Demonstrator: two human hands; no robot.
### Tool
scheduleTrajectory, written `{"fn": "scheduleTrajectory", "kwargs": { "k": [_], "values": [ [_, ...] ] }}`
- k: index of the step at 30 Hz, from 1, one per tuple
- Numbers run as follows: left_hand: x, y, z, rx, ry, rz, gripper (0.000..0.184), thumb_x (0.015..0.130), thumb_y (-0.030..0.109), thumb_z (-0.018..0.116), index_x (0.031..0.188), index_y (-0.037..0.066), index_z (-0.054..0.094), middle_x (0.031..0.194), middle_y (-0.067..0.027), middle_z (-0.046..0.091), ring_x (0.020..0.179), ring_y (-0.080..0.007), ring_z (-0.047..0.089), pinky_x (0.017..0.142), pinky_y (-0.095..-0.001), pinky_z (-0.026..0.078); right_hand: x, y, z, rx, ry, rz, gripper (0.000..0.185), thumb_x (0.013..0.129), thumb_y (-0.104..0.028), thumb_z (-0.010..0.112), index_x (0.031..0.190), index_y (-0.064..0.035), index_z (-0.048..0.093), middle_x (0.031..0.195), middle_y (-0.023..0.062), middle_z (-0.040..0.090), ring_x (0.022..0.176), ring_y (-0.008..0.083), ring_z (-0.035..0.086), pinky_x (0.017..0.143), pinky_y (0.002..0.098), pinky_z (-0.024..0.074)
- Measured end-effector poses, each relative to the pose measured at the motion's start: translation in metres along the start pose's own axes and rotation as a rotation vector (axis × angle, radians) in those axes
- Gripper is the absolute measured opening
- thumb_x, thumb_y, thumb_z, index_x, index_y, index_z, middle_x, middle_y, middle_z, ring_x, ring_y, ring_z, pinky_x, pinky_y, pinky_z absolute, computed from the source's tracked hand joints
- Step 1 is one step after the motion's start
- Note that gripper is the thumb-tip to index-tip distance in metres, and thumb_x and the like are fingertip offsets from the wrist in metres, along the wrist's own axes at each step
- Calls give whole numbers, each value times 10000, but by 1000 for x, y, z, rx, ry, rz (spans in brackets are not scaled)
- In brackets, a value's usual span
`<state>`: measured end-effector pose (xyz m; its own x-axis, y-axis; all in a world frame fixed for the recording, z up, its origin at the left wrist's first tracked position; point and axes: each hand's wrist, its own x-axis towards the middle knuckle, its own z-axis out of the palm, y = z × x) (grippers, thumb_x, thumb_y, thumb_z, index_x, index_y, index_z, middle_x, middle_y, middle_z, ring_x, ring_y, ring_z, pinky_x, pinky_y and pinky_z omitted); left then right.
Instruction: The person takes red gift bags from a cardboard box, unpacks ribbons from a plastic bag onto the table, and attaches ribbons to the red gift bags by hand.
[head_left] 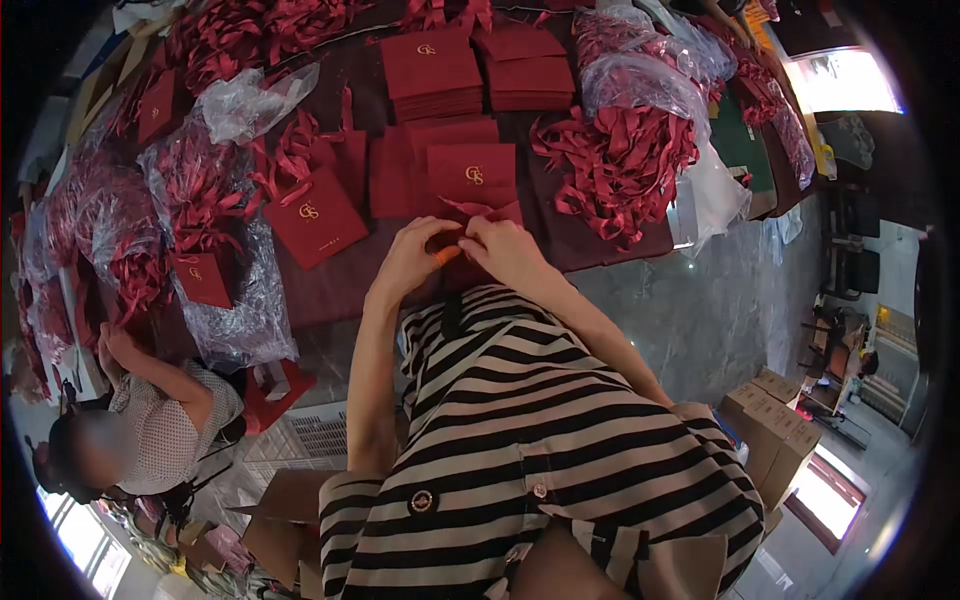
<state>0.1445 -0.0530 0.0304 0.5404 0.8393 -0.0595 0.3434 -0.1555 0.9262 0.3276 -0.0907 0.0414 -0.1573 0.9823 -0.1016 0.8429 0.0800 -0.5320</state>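
Observation:
At the table's near edge, my left hand (408,258) and my right hand (507,254) meet with fingers bent in a pinch. A red ribbon (470,207) shows just beyond my fingers, and they appear closed on it. The fingertips hide most of what lies between them. Orange wrapping (445,257) is around a left finger. Right beyond my hands lies a red paper bag (471,171) with a gold logo. Another red bag (316,218) with a ribbon handle lies left of my left hand.
Stacks of red bags (433,75) stand farther back. Heaped red ribbons (622,165) spill from clear plastic at right. More plastic-wrapped ribbons (195,175) fill the left side. A co-worker (165,420) sits at lower left. Cardboard boxes (770,425) stand on the floor at right.

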Motion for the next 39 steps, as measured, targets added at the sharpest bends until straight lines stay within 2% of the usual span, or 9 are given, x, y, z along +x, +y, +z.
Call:
{"fn": "scheduleTrajectory", "kwargs": {
  "k": [3,7,9,13,21,25,31,34,39],
  "values": [
    [-4,0,4,54,64,105,303,749,38,713,1046,24,657,893,-125,620,804,-288,562,720,-368,471,19,2,-35,518,-177,199,132,862,-129,626,951,-34,602,768,172,647,681,300,664,615,377,520],
    [-2,9,13,142,76,80,292,731,74,742,1009,27,663,875,-106,625,808,-297,561,718,-383,470,48,8,-33,146,66,-28,200,828,-192,656,966,-52,618,884,130,663,794,296,665,685,393,523],
    [-1,7,17,176,99,119,277,735,74,738,999,32,664,860,-105,618,806,-299,560,715,-385,468,59,21,-16,-95,-163,-30,212,810,-211,673,945,-53,630,838,119,664,820,297,661,683,407,522],
    [-3,12,20,143,133,70,234,753,64,711,981,44,660,814,-109,580,799,-309,552,704,-389,464,61,32,-15,379,-165,-51,270,806,-274,661,912,-26,650,778,144,668,802,321,664,688,422,508],
    [1,15,45,345,212,373,268,767,18,716,1014,46,614,907,-120,563,734,-280,547,630,-360,472,47,51,-45,214,-498,-115,211,797,-182,642,919,-16,689,703,131,643,676,238,637,620,341,486],
    [-6,20,58,105,317,136,438,739,82,758,1116,41,538,1083,-149,522,869,-321,567,739,-404,495,43,46,-64,348,-742,58,295,831,-279,639,990,-45,720,779,102,680,670,202,625,635,351,492],
    [-3,18,49,215,270,160,624,706,111,812,1228,38,477,1208,-149,457,1067,-330,541,875,-375,483,16,54,-53,779,-599,221,210,836,-200,672,931,-14,695,694,45,620,608,106,547,570,284,435],
    [-7,-2,46,-539,70,-104,768,719,151,822,1358,43,409,1287,-140,423,1227,-240,448,1006,-337,408,0,63,-57,952,-466,319,183,849,-177,667,895,-1,683,666,25,587,601,77,517,555,258,408],
    [-1,6,36,-260,-98,-110,634,758,107,782,1299,-2,469,1168,-160,581,1072,-206,572,918,-324,460,-16,40,-69,903,-401,245,164,855,-166,664,882,-5,684,649,18,592,554,75,516,518,256,401]
  ]
}}
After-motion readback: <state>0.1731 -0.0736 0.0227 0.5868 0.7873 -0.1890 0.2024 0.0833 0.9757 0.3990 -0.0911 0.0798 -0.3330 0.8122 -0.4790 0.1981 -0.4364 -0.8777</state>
